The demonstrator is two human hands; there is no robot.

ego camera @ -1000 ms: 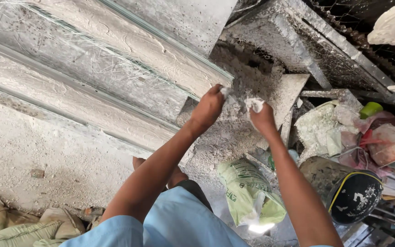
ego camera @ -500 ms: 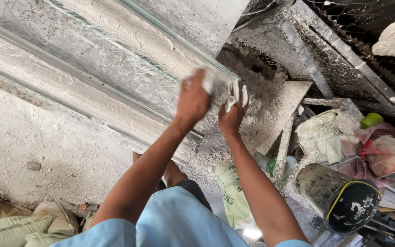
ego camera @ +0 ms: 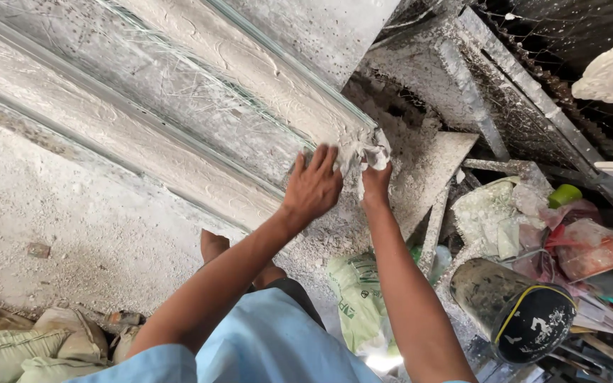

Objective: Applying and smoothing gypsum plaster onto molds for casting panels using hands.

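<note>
— what's that long thing both hands are on?
— a plaster moulding (ego camera: 179, 106), long, ridged, chalky grey-white, with glassy fibres showing across its rough face. it lies slantwise on a dusty, gritty surface (ego camera: 72, 234).
— and the hands?
— both at the moulding's near end. the left hand (ego camera: 312, 186) lies flat with fingers spread, pressing on the end, its grip loose and holding nothing. the right hand (ego camera: 376, 176) is just beside it, its grip clenched on a crumpled, plaster-caked white wad (ego camera: 367, 152) that touches the moulding's end corner.
— anything else around?
— right of the moulding's end, a splattered dark bucket (ego camera: 516, 311) lies tipped over. near it a green printed sack (ego camera: 360, 294), and crumpled plastic bags (ego camera: 533, 220) beyond.
</note>
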